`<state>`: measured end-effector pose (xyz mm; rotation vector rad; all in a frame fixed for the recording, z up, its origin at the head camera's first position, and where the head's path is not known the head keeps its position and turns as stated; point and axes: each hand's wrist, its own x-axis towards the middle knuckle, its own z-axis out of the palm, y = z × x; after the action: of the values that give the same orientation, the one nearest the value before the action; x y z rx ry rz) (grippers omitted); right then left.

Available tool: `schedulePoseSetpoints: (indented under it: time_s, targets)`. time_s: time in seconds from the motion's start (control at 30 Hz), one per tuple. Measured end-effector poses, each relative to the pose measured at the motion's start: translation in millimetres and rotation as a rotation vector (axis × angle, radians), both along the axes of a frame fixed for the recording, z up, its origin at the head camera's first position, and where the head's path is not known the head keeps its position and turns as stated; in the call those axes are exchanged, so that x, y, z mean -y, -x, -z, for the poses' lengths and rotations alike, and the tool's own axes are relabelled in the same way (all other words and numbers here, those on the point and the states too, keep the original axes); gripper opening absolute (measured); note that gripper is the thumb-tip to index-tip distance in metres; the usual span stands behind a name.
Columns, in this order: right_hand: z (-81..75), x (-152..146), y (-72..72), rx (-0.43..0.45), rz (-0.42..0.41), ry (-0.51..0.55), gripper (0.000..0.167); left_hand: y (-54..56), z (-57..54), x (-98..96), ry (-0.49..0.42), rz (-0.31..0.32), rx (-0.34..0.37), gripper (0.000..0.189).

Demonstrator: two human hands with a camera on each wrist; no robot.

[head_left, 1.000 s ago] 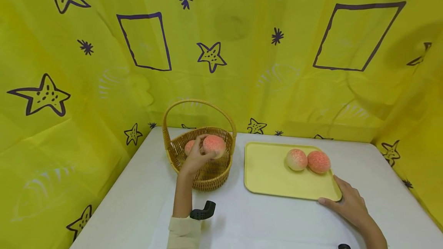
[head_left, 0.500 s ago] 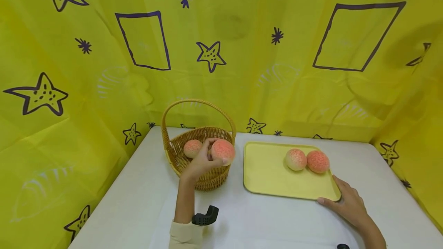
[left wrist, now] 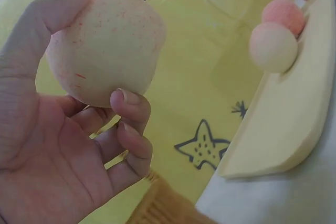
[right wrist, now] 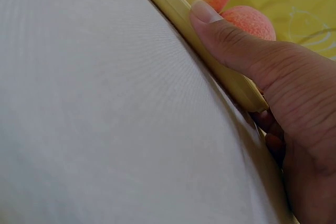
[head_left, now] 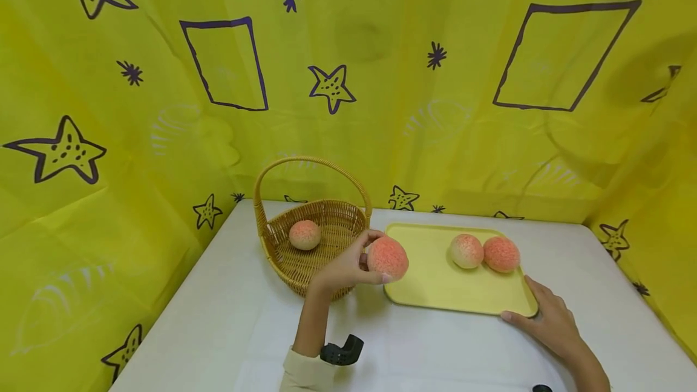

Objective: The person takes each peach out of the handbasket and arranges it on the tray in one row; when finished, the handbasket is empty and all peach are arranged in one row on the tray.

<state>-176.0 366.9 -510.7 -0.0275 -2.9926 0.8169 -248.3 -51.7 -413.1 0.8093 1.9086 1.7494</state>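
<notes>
Between a wicker basket (head_left: 339, 222) and a yellow tray (head_left: 430, 281), a pink-and-cream ball (head_left: 388, 258) was held up by the left hand (head_left: 344, 269), pinched by thumb and fingers and, from the head camera, partly overlapping the tray's left edge. Its paler, pink-flecked side was faced by the left wrist camera. Well apart from this hand, the tray's near right corner was gripped by the right hand (head_left: 550, 322), the thumb laid on the rim and the fingers set round the outer edge. At the left wrist, a black fitting (head_left: 343, 351) was worn beside a beige sleeve (head_left: 308, 375). Side by side on the tray's right part were borne a paler ball (head_left: 466, 251) and a redder ball (head_left: 501, 254). Inside the basket, topped by an arched handle (head_left: 313, 160), another speckled ball (head_left: 305, 235) was contained. All was carried by a white counter (head_left: 218, 313), enclosed by a yellow curtain (head_left: 381, 138) on which dark stars and four-sided outlines were drawn.
</notes>
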Motion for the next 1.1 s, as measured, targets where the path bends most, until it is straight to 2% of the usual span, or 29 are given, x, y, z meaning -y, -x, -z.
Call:
schedulePoseSetpoints:
  time_s: [0.1, 0.3, 0.47, 0.67, 0.77, 0.97, 1.1]
  targets:
    - [-0.7, -0.4, -0.4, -0.009, -0.002, 0.003, 0.103, -0.1, 3.6, -12.4, 0.026, 0.020, -0.013, 0.070]
    - [-1.1, -0.1, -0.3, -0.005, -0.002, 0.005, 0.103, 4.3, 15.7, -34.1, 0.055, 0.006, -0.021, 0.067]
    - [0.1, -1.0, -0.2, 0.006, 0.005, 0.007, 0.104, 8.7, 29.3, -48.3, 0.062, -0.020, 0.021, 0.066]
    - [-0.8, -0.4, -1.4, 0.007, 0.006, 0.017, 0.104, 11.3, 43.2, -61.2, 0.037, -0.038, 0.114, 0.065]
    - [-1.4, -0.2, -2.0, 0.011, 0.001, 0.022, 0.104, 13.2, 48.9, -67.2, 0.047, -0.070, 0.145, 0.068]
    - [-0.5, -1.9, -1.2, -0.016, -0.005, 0.012, 0.103, 23.6, 61.7, -84.2, 0.124, -0.148, 0.138, 0.073]
    - [-0.9, 0.2, -1.1, -0.010, -0.002, 0.017, 0.103, 30.3, 65.2, -93.8, 0.119, -0.204, 0.151, 0.074]
